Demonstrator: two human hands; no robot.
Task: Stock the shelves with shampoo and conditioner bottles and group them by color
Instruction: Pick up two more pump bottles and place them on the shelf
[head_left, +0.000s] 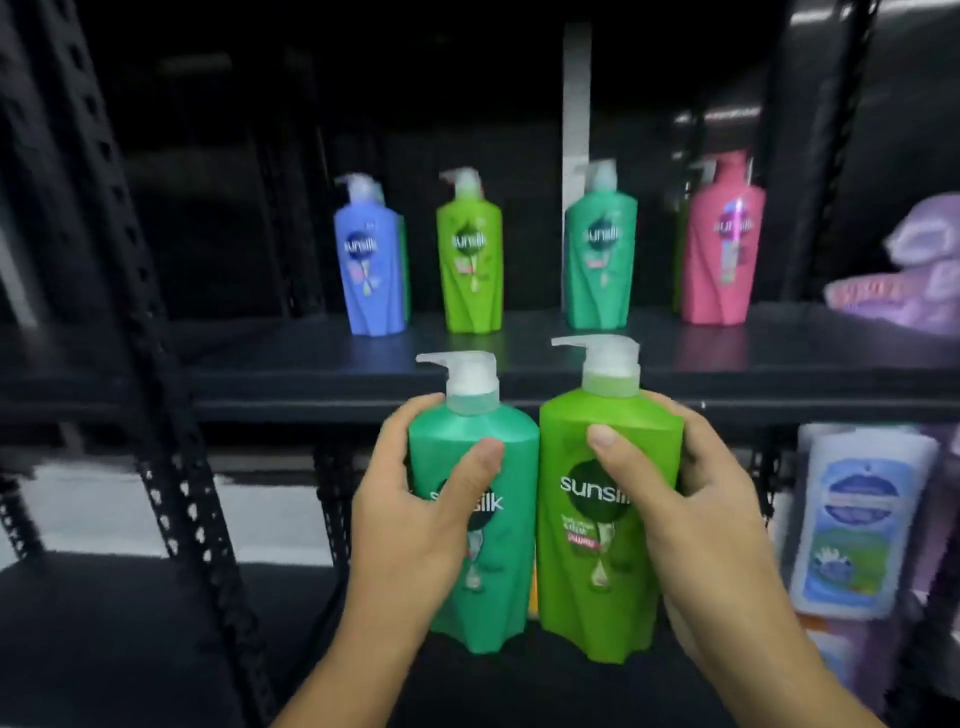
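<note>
Left hand (415, 525) clamps the teal bottle (509, 571): thumb across the front, fingers curled round its left shoulder. Right hand (691, 519) clamps the lime bottle (582, 597): thumb on the front, fingers wrapped round its right side. I read both as upright, long axes vertical, pump spouts pointing left, labels toward me, sides touching between the two thumbs. Beyond the fingertips, on the shelf (311, 364), four stand upright, left to right: blue bottle (371, 270), shelved lime (470, 265), shelved teal (600, 260), pink bottle (722, 254).
</note>
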